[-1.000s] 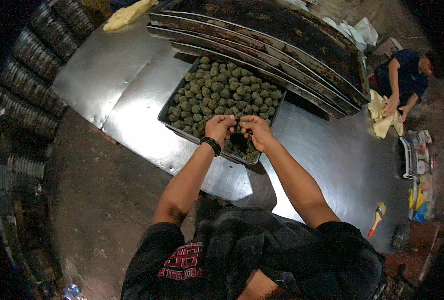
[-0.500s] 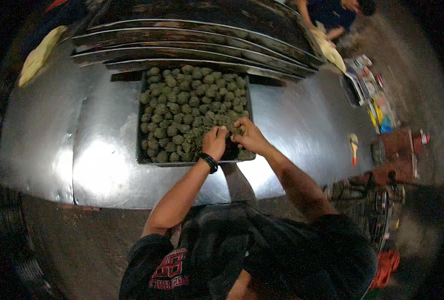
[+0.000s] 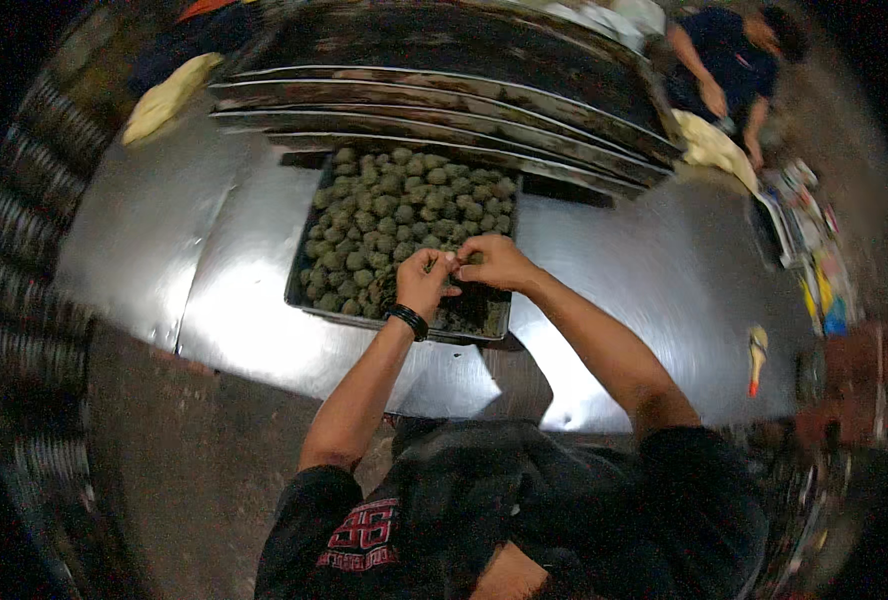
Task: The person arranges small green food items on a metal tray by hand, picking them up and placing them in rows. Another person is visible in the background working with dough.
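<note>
A dark metal tray lies on the shiny steel table, filled with several rows of green dough balls. Its near right corner holds loose green mix. My left hand, with a black wristband, and my right hand meet over that corner. Both pinch one small green lump between their fingertips, just above the tray.
Several long empty trays are stacked behind the filled one. A yellow cloth lies at the far left. Another person works at the far right by a pale cloth. Small coloured items line the right edge.
The view has swung, so the tray sits more to the centre. My hands stay together over the tray's near right corner, still working a green lump.
</note>
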A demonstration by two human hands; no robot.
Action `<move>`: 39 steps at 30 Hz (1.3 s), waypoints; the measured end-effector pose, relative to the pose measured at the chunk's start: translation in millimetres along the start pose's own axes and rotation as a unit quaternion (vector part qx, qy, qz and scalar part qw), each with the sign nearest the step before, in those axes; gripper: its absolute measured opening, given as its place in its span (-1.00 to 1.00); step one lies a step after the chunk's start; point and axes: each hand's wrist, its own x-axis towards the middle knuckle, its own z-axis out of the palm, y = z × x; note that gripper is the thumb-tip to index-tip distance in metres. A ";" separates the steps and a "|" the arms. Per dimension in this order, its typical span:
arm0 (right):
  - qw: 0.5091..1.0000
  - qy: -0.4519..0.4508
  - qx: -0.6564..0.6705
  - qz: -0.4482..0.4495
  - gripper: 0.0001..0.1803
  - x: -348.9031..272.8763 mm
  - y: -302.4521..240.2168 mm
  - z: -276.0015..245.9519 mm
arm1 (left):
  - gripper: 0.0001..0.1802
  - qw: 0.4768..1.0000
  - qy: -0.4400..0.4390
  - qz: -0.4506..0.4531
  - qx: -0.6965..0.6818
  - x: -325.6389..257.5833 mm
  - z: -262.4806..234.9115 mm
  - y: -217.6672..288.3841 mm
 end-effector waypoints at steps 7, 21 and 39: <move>0.971 0.053 0.078 0.221 -0.43 -11.2 -13.3 6.1 | -0.46 0.965 0.229 -0.107 -0.069 -25.1 23.7 17.2; 0.979 -0.173 -0.111 -0.007 -0.66 6.3 -28.4 -19.3 | -0.53 0.965 0.197 0.008 0.174 -33.5 9.6 22.7; 0.751 0.201 0.517 0.358 -0.72 -19.6 -71.3 38.5 | -0.40 0.920 0.001 -0.273 -0.280 6.8 -56.9 27.8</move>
